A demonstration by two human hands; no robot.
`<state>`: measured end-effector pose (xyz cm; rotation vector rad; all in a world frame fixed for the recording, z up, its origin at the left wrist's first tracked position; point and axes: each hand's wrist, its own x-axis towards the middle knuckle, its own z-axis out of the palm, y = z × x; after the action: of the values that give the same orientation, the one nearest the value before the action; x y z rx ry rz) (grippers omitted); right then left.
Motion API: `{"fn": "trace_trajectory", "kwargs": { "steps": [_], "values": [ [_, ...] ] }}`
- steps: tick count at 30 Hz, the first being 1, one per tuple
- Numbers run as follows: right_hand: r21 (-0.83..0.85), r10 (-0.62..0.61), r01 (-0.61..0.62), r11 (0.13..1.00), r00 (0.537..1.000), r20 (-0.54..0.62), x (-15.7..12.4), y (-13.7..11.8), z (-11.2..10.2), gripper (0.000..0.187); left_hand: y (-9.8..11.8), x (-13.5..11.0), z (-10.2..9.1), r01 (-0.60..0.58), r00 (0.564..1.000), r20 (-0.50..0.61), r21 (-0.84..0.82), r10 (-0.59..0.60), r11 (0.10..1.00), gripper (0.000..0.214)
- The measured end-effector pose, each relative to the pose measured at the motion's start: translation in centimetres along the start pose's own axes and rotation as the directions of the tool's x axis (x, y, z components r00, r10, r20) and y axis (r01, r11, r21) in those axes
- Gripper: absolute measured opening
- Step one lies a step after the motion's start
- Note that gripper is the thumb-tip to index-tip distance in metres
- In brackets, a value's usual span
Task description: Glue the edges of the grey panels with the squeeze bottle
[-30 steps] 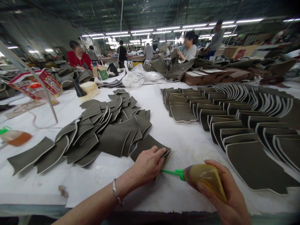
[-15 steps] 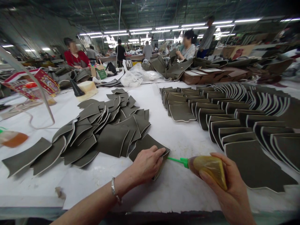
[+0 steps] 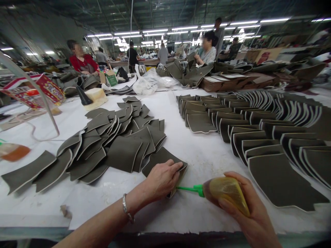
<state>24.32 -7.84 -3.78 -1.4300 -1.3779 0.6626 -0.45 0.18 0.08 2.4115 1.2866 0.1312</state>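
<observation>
My right hand (image 3: 248, 206) is wrapped around a squeeze bottle (image 3: 224, 194) of amber liquid, probably glue, with a green cap and a long thin green nozzle. The nozzle tip points left, at the near edge of a dark olive leather-like piece (image 3: 161, 158), close beside my left fingers. My left hand (image 3: 164, 177), with a silver bangle at the wrist, holds that piece down on the table, fingers curled over its right end. The thumb is hidden. Left of my hand lies a loose heap of similar pieces (image 3: 124, 151) with pale edges.
On the right, overlapping rows of the same pieces (image 3: 281, 175) stretch back. A second bottle with orange liquid (image 3: 14, 151) lies at the far left, near a lamp-like pole (image 3: 43, 100). A dark-handled brush (image 3: 84, 96) and plastic bags (image 3: 148, 82) are farther back. Several people work beyond.
My right hand has moved the bottle slightly left and down, so the nozzle tip is lower along the piece's edge. My left hand stays in place.
</observation>
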Motion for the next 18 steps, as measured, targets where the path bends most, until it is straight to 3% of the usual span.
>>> {"fn": "trace_trajectory", "kwargs": {
  "steps": [7,11,14,18],
  "values": [
    [-0.052,-0.026,0.024,0.998,0.999,-0.039,0.1,-0.2,0.1,0.045,-0.2,-0.2,0.0,-0.015,1.0,-0.01,0.011,0.016,1.0,0.038],
    [0.097,0.08,-0.081,0.992,0.997,0.016,-0.8,-1.0,0.9,0.043,-0.4,-0.1,0.3,-0.022,1.0,-0.022,0.006,0.022,1.0,0.038],
    [0.107,0.062,-0.068,0.992,0.997,0.053,-0.7,-0.1,0.8,0.047,-0.5,0.0,0.5,-0.025,0.999,-0.025,-0.005,0.025,1.0,0.038],
    [0.069,0.046,-0.043,0.997,0.998,-0.04,-0.1,0.8,0.5,0.05,-0.4,0.0,0.4,-0.029,0.999,-0.02,-0.003,0.029,1.0,0.038]
  ]
}}
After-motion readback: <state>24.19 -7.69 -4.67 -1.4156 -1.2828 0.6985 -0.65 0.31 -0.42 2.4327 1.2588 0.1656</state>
